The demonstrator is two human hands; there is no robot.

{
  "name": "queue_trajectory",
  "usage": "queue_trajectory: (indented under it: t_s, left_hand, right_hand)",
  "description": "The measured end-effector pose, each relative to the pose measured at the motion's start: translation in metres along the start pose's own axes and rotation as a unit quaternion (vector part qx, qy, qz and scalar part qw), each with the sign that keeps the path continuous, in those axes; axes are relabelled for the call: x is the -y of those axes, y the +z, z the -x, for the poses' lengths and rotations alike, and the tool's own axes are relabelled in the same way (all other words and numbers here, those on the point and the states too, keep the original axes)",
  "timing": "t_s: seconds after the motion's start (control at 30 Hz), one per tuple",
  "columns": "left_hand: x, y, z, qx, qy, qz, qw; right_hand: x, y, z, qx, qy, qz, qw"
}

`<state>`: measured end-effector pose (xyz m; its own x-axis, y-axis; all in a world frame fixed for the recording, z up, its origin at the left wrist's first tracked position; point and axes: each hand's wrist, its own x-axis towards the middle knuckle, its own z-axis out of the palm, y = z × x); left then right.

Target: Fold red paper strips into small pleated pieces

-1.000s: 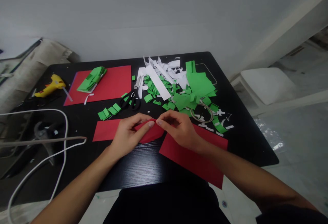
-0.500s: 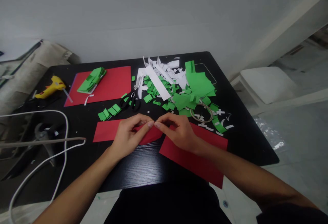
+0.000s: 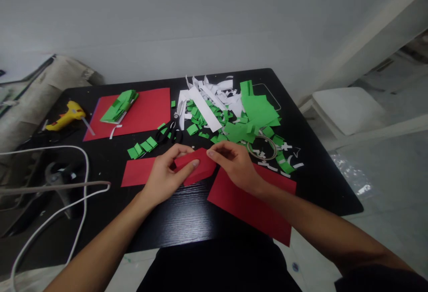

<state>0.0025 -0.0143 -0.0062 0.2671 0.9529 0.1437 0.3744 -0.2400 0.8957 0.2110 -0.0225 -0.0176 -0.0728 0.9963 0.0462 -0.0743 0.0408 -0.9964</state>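
A piece of red paper [image 3: 200, 167] is held between my two hands, just above the black table. My left hand [image 3: 169, 169] grips its left part, thumb on the near face and fingers behind. At its upper right corner, the thumb and forefinger of my right hand [image 3: 234, 165] pinch the edge. To the left, a red paper strip [image 3: 137, 171] lies partly behind my left hand. A larger red sheet [image 3: 254, 198] rests under my right hand and forearm, reaching over the table's front edge. Black-handled scissors [image 3: 170, 129] lie beyond my left hand.
Green and white paper scraps [image 3: 207, 109] are heaped at the back, beside a tape roll [image 3: 262, 148]. At the left are folded green paper [image 3: 120, 104] on a red sheet [image 3: 154, 104], a yellow glue gun [image 3: 68, 116] and a white cable [image 3: 86, 185]. A white stool [image 3: 347, 109] stands right.
My hands have moved slightly apart from fingertips meeting. My left thumb now lies lower on the red paper, and more of its face shows between my hands.
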Motion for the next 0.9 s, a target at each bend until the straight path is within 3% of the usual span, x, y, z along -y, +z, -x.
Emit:
queue_trajectory:
  t_s: [0.2,0.4,0.67,0.9]
  left_hand:
    - [0.001,0.000,-0.001,0.007,-0.021,0.012,1.000]
    - [0.002,0.000,0.000,0.033,-0.066,0.039,0.997]
    - [-0.006,-0.002,-0.003,-0.051,-0.048,0.052,0.996]
    - [-0.008,-0.004,-0.004,0.009,-0.023,0.049,0.998]
  right_hand:
    - [-0.002,0.001,0.001,0.030,0.002,-0.004,1.000]
    - [0.000,0.001,0.001,0.013,-0.009,0.009,1.000]
    - [-0.004,0.000,0.000,0.020,0.085,-0.059,0.994]
    - [-0.004,0.002,0.003,0.030,0.019,0.032,0.999]
